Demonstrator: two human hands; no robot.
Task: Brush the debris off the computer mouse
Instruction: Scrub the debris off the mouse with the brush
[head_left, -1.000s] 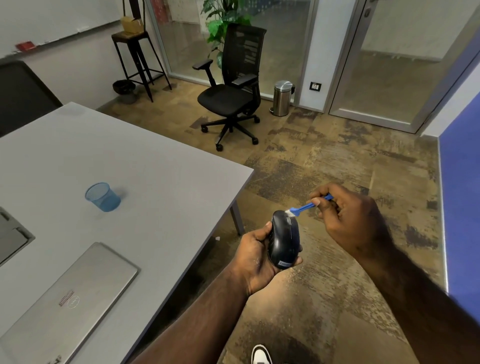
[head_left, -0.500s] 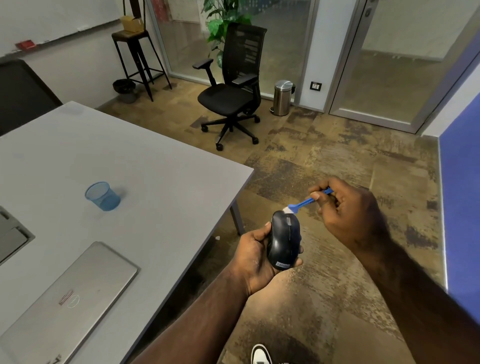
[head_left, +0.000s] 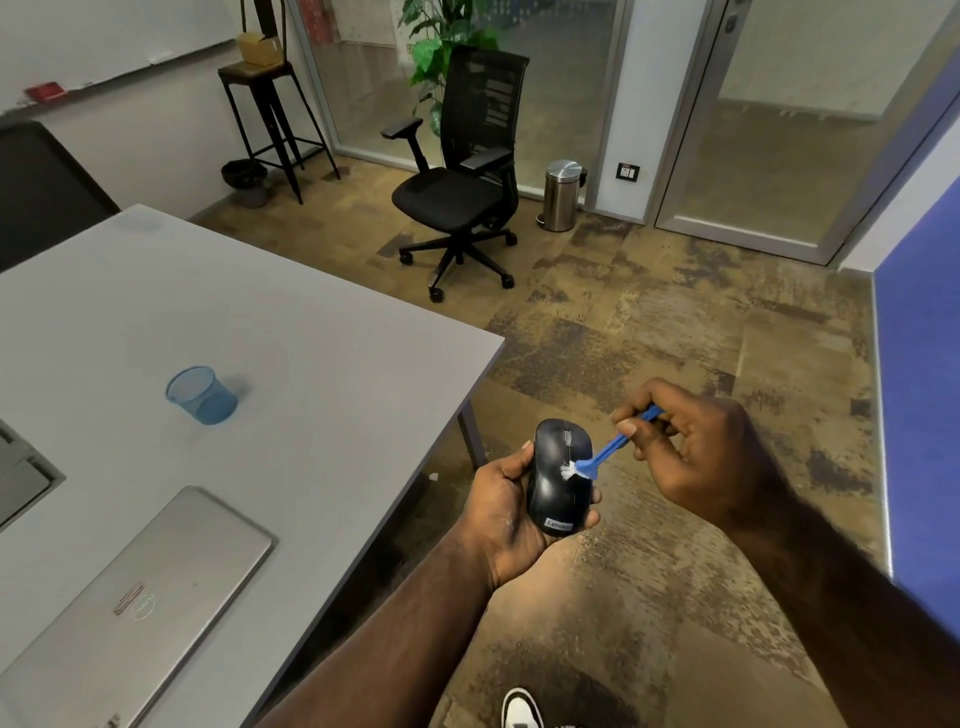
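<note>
While the left hand (head_left: 501, 512) cups the mouse (head_left: 560, 475) from below and from the side, its fingers are curled around the body, with the thumb along the left edge and fingertips showing at the lower right edge. The mouse sits low in the frame, right of centre, held over the floor (head_left: 649, 332) and just off the table (head_left: 291, 332) corner; its top faces the camera, scroll wheel toward the top, and a label reading "Lenovo" is at its near end. The right hand (head_left: 696, 452) is closed in a pinch on the blue handle of the brush (head_left: 605, 454), thumb and forefinger gripping near the handle's far end. The brush slants down to the left, and its white bristles touch the top of the mouse just below the wheel. On the table at the left of the frame, a blue mesh cup (head_left: 202, 395) stands upright, and a closed laptop (head_left: 135, 603) lies at lower left, well apart from the cup. A black chair (head_left: 462, 176) stands on the floor at upper centre, with a bin (head_left: 562, 195) to its right.
</note>
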